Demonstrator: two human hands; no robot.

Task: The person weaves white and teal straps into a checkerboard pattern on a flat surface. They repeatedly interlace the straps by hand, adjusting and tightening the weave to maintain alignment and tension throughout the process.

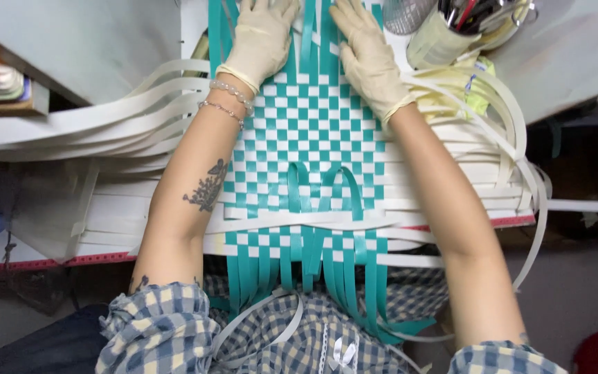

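Observation:
A woven mat [313, 131] of teal and white flat strips lies on the table in front of me in a checker pattern. My left hand [261, 38], in a cream glove, rests flat on the mat's far left part, fingers spread over teal strips. My right hand [367, 55], also gloved, lies flat on the far right part of the weave. Loose teal strip ends [313, 270] hang over the table's near edge onto my lap. Two teal strips [320, 187] arch up from the weave's middle.
Long white strips [105, 118] fan out to the left and more white strips [506, 131] curl off to the right. A cup of tools [444, 34] and a mesh holder [406, 14] stand at the far right. A shelf [8, 83] sits at left.

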